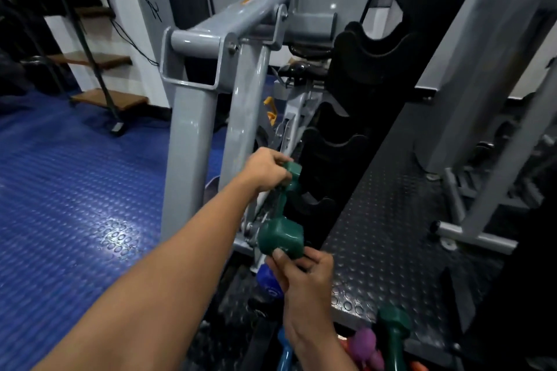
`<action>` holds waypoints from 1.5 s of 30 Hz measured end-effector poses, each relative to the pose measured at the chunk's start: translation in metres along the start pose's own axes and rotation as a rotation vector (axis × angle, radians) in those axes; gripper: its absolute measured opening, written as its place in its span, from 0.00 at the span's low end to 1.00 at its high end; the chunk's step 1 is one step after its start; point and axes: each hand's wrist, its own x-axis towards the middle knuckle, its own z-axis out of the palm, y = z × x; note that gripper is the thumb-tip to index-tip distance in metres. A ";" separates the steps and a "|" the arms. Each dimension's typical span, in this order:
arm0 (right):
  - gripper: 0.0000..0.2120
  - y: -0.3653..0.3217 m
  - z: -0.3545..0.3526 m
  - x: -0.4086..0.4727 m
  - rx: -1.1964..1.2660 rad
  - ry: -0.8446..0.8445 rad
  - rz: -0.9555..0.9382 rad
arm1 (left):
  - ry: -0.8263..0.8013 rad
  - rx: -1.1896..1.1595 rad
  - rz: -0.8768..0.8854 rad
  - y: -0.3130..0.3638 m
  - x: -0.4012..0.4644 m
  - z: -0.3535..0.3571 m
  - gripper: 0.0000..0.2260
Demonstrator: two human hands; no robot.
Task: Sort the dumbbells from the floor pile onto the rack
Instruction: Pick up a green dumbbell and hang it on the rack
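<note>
Your left hand (pixel 266 170) grips the green dumbbell (pixel 281 214) at its far head, your right hand (pixel 301 272) pinches the near head, steadying it for the rack (pixel 337 141) cradles just beyond.

Both forearms are bare from the frame's edge to the wrist, with no sleeve in view. The left grip (pixel 265 170) and right grip (pixel 301 272) wear no glove, ring, watch or band. The right thumbnail is short and plain.
</note>
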 end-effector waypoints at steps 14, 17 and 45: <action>0.21 0.009 -0.029 -0.001 -0.593 -0.010 -0.338 | -0.242 0.220 0.241 -0.035 -0.006 0.033 0.20; 0.20 0.002 -0.031 0.000 -0.702 -0.039 -0.406 | -0.201 0.338 0.264 -0.040 -0.017 0.030 0.26; 0.24 -0.068 -0.195 -0.044 -1.532 -0.222 -0.254 | -0.340 0.293 0.114 -0.054 -0.250 0.153 0.41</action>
